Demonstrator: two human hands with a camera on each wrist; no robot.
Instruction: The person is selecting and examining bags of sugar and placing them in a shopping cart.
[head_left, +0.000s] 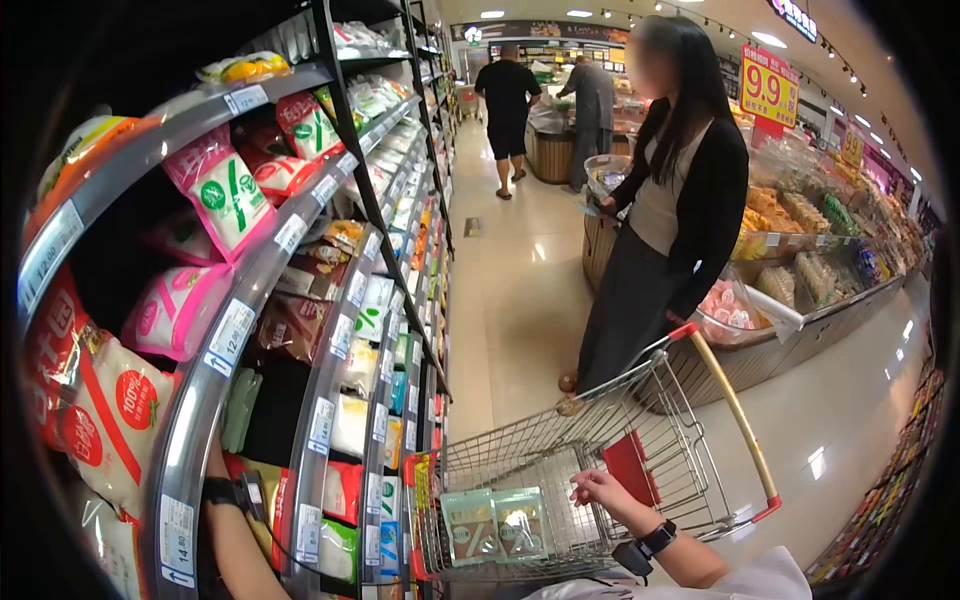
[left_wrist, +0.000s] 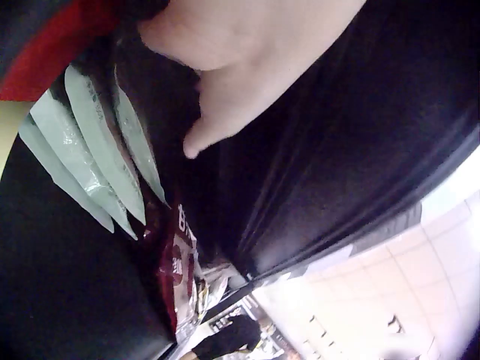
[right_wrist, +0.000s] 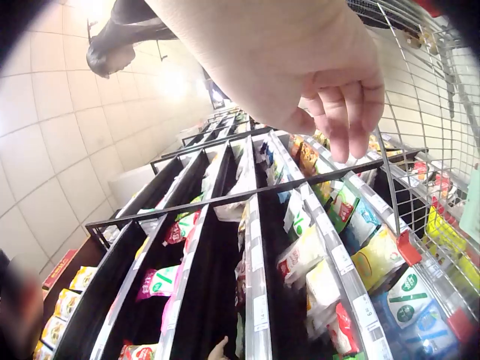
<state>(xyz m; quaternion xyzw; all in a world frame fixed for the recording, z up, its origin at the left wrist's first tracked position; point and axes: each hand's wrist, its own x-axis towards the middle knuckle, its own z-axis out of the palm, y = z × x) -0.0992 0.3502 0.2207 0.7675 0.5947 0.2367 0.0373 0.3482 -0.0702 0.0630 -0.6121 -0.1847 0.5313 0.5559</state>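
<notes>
My left hand (left_wrist: 255, 56) reaches into a dark shelf compartment, its thumb extended beside several pale green packets (left_wrist: 97, 150) standing in a row. Nothing shows in its grasp in the left wrist view, though its other fingers are partly out of sight. In the head view the shelf front hides this hand, and only the forearm shows. My right hand (head_left: 608, 497) hovers over the wire shopping cart (head_left: 600, 410), fingers loosely bent and holding nothing. Two pale green packages with clear windows, a left one (head_left: 470, 525) and a right one (head_left: 522, 522), lie side by side in the cart.
Bags of sugar (head_left: 120, 400) and pink-and-white bags (head_left: 220, 195) fill the shelves at left, behind priced shelf edges (head_left: 232, 335). A person in a black cardigan (head_left: 710, 190) stands beyond the cart. Produce stands (head_left: 800, 250) line the right; two people stand farther up the aisle.
</notes>
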